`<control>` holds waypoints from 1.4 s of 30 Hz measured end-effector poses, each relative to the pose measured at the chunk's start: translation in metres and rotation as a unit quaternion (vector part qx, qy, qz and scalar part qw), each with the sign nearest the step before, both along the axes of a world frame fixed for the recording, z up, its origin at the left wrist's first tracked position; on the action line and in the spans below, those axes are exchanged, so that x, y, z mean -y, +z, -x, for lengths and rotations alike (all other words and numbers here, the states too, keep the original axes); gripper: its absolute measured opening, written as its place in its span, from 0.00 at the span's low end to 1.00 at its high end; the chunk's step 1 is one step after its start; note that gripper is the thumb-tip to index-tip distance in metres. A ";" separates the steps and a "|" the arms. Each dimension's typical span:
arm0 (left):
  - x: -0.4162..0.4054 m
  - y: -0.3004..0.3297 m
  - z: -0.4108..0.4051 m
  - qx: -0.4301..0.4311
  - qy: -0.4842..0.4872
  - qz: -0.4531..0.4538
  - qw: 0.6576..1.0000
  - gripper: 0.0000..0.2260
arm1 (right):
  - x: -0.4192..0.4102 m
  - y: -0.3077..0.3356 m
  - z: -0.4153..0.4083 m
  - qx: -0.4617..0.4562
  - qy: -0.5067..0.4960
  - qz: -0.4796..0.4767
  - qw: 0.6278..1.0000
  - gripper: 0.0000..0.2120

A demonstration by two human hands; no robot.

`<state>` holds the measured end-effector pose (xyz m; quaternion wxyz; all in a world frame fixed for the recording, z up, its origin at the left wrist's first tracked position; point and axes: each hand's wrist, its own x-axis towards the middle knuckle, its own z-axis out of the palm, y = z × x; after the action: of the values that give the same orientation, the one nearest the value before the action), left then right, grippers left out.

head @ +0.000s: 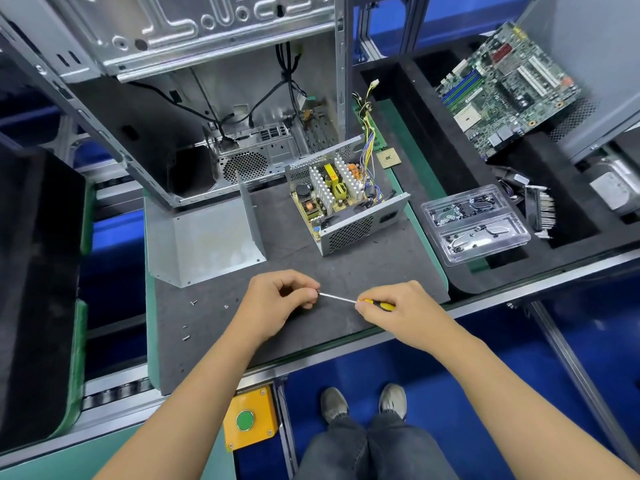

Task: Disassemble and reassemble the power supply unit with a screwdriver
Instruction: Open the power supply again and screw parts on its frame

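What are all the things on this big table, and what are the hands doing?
Power supply unit: one, silver, lid off, middle of the mat.
Metal cover: one, silver, left of the power supply unit.
Computer case: one, silver, open, at the back.
Loose screws: a few, silver, on the mat at left.
Chip: one, gold, right of the unit's wires.
Motherboard: one, green, far right, tilted.
Plastic tray: one, clear, small parts inside, right.
Heatsink: one, black and silver, beside the tray.
Button box: one, yellow, green button, below the table.
Screwdriver: one, yellow-black handle, between the hands.
Left hand: pinches the screwdriver tip.
Right hand: grips the handle.
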<state>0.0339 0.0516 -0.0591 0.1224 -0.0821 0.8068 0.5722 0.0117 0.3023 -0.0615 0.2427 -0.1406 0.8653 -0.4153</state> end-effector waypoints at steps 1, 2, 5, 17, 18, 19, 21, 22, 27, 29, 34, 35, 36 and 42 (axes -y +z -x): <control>0.001 0.001 0.001 -0.002 -0.022 0.012 1.000 0.10 | -0.002 0.001 0.003 0.017 0.009 -0.008 1.000 0.08; 0.001 0.002 0.001 -0.006 -0.042 0.020 0.999 0.12 | -0.004 0.001 0.006 0.038 0.020 -0.013 0.999 0.09; -0.002 0.003 0.001 -0.010 -0.070 0.041 0.997 0.17 | -0.006 0.002 0.010 0.099 0.030 -0.008 0.995 0.15; -0.006 -0.010 0.019 -0.001 0.069 -0.014 0.998 0.22 | -0.004 -0.001 0.003 0.042 -0.127 0.042 0.990 0.13; -0.007 -0.012 0.022 -0.024 0.094 0.013 0.995 0.21 | -0.002 -0.003 0.002 0.022 -0.145 0.025 0.989 0.14; -0.009 -0.014 0.025 -0.048 0.107 0.042 0.992 0.21 | 0.000 -0.005 0.001 0.009 -0.160 0.012 0.987 0.15; -0.017 -0.016 0.031 -0.090 0.103 0.083 0.987 0.24 | 0.006 -0.007 -0.003 -0.009 -0.178 -0.004 0.984 0.17; -0.021 -0.017 0.034 -0.106 0.095 0.098 0.985 0.25 | 0.009 -0.008 -0.005 -0.015 -0.180 -0.011 0.983 0.17; -0.034 -0.025 0.042 -0.153 0.075 0.146 0.975 0.22 | 0.021 -0.010 -0.010 -0.022 -0.199 -0.034 0.979 0.15; -0.035 -0.025 0.043 -0.167 0.083 0.155 0.970 0.18 | 0.022 -0.009 -0.011 -0.025 -0.200 -0.042 0.979 0.16; -0.038 -0.024 0.043 -0.179 0.088 0.165 0.966 0.16 | 0.023 -0.009 -0.010 -0.034 -0.195 -0.047 0.979 0.16; -0.039 -0.024 0.044 -0.175 0.093 0.163 0.967 0.16 | 0.024 -0.010 -0.010 -0.038 -0.193 -0.051 0.979 0.16; -0.039 -0.024 0.044 -0.170 0.097 0.160 0.968 0.15 | 0.024 -0.010 -0.010 -0.041 -0.193 -0.055 0.979 0.16; -0.042 -0.026 0.043 -0.140 0.108 0.141 0.974 0.19 | 0.026 -0.010 -0.013 -0.059 -0.192 -0.071 0.977 0.15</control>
<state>-0.0091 0.0932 -0.0856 -0.0664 -0.1041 0.8747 0.4687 0.0243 0.2762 -0.0717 0.1168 0.0211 0.9161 -0.3831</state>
